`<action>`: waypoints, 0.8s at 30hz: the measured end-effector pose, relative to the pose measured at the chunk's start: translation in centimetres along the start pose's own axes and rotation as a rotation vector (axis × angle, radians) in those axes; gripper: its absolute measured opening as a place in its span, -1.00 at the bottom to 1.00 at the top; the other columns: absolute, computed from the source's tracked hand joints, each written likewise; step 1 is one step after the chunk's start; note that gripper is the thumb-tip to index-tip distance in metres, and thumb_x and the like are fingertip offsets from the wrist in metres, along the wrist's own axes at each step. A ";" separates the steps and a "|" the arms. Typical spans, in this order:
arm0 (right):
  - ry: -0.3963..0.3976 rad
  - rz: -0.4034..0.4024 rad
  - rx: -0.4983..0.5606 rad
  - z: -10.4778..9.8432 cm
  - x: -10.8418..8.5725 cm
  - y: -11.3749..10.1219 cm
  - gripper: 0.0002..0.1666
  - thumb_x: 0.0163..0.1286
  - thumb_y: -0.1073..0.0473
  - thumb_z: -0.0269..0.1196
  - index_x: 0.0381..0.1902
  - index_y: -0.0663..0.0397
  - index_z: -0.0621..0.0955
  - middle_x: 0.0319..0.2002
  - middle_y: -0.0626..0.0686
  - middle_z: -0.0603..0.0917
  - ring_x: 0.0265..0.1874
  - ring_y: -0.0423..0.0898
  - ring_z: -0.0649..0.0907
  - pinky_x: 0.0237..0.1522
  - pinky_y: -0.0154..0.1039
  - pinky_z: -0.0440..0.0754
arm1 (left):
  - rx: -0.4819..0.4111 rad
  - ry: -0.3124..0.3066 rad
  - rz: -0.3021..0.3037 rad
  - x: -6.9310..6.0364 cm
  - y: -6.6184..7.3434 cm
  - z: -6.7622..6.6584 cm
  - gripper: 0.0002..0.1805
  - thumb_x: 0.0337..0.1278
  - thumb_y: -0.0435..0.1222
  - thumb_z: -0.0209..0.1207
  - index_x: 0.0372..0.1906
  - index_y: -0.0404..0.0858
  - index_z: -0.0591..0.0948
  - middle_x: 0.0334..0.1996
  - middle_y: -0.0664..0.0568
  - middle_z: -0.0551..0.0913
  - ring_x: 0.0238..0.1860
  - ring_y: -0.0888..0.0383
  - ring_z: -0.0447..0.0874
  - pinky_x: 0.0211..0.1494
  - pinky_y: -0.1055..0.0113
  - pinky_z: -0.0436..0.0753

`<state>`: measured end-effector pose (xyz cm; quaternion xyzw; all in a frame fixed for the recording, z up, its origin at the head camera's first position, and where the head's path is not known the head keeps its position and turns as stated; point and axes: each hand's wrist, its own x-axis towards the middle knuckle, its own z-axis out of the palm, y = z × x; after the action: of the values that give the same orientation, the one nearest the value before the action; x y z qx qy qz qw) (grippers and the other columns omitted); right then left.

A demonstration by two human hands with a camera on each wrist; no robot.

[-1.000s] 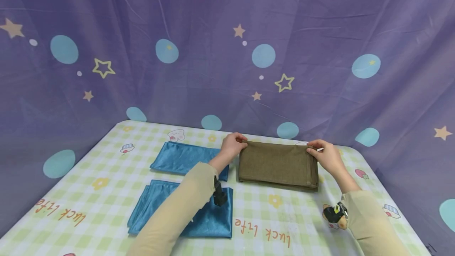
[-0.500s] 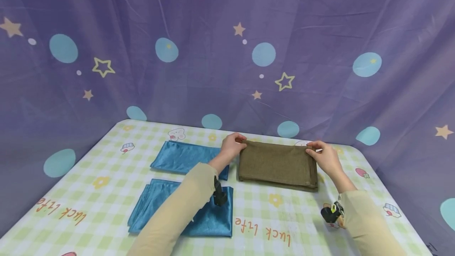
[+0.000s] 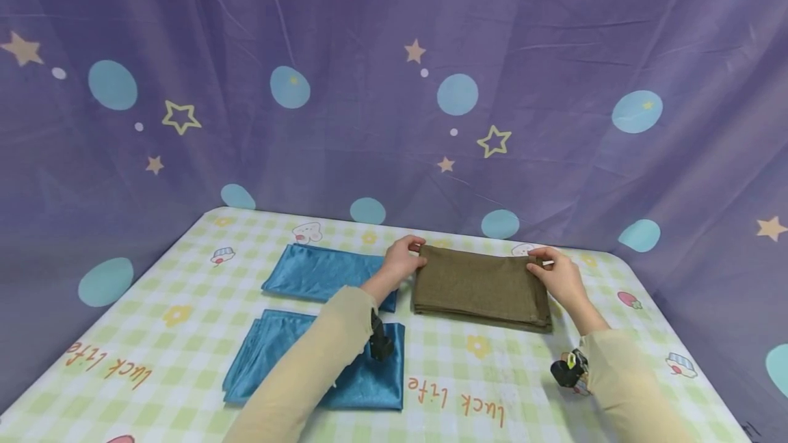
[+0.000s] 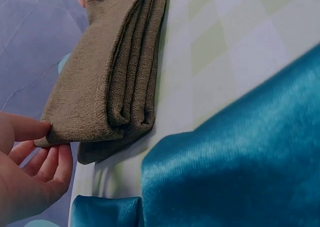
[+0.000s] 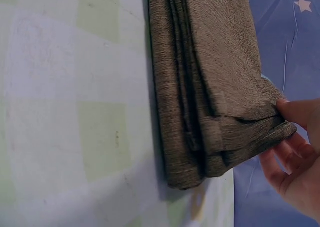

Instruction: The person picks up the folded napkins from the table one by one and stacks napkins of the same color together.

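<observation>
A folded brown cloth (image 3: 480, 286) lies in several layers on the right half of the table. At its far left corner my left hand (image 3: 401, 258) pinches the upper layers between thumb and fingers. My right hand (image 3: 560, 277) pinches the far right corner in the same manner. In the left wrist view, the left hand (image 4: 35, 172) holds the cloth's edge a little above a lower fold. The right wrist view has the right hand (image 5: 295, 162) gripping a corner, where the cloth (image 5: 220, 62) creases under the thumb.
Two folded shiny blue cloths lie to the left: one farther back (image 3: 320, 272), one nearer (image 3: 363, 381), partly under my left forearm. A checkered tablecloth (image 3: 455, 388) covers the table. Behind its far edge hangs a purple curtain (image 3: 369, 142).
Both hands have come slightly nearer with the cloth's far edge, which now sits a little lower in view. The right hand and forearm have shifted slightly left.
</observation>
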<state>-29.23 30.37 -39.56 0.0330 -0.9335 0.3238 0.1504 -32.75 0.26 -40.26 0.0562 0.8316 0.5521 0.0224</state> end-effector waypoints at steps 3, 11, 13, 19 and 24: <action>-0.026 -0.003 0.023 0.2 -0.1 0.1 -0.64 0.23 0.25 0.22 -0.01 0.25 0.53 -0.05 0.35 0.55 -0.21 0.19 0.62 -0.27 -0.12 0.56 | -0.009 -0.016 -0.011 0.0 -0.2 0.1 -0.51 -0.01 -0.50 0.19 0.12 -0.25 0.48 0.02 -0.17 0.50 0.06 -0.08 0.45 -0.13 0.22 0.57; -0.097 0.001 0.054 0.6 -0.2 1.1 -0.57 0.25 0.29 0.18 0.08 0.29 0.45 0.03 0.39 0.47 -0.14 0.25 0.58 -0.19 0.00 0.57 | -0.019 -0.049 -0.022 0.1 -0.7 0.2 -0.43 -0.05 -0.53 0.19 0.18 -0.31 0.42 0.04 -0.20 0.49 0.07 -0.10 0.45 -0.16 0.24 0.57; -0.104 0.000 0.063 0.7 -0.2 1.3 -0.57 0.25 0.30 0.18 0.09 0.29 0.45 0.04 0.39 0.46 -0.13 0.26 0.57 -0.18 0.00 0.57 | -0.019 -0.060 -0.029 0.1 -0.8 0.3 -0.41 -0.05 -0.54 0.18 0.20 -0.30 0.41 0.07 -0.20 0.47 0.07 -0.09 0.45 -0.19 0.25 0.56; -0.105 0.001 0.072 1.1 -0.2 1.7 -0.57 0.23 0.31 0.19 0.07 0.28 0.46 0.02 0.40 0.47 -0.13 0.27 0.58 -0.17 0.01 0.56 | -0.015 -0.093 -0.048 0.1 -1.1 0.4 -0.36 -0.06 -0.53 0.18 0.24 -0.29 0.36 0.11 -0.21 0.44 0.07 -0.09 0.45 -0.23 0.26 0.56; -0.128 0.029 0.072 1.3 -0.3 1.9 -0.54 0.24 0.32 0.18 0.10 0.29 0.43 0.04 0.40 0.45 -0.09 0.27 0.56 -0.11 0.04 0.53 | -0.022 -0.109 -0.062 0.0 -1.3 0.4 -0.34 -0.06 -0.54 0.19 0.26 -0.28 0.34 0.13 -0.20 0.43 0.09 -0.09 0.44 -0.17 0.24 0.57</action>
<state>-29.60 31.08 -41.77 0.0454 -0.9294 0.3565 0.0845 -32.79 0.14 -41.61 0.0599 0.8242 0.5566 0.0853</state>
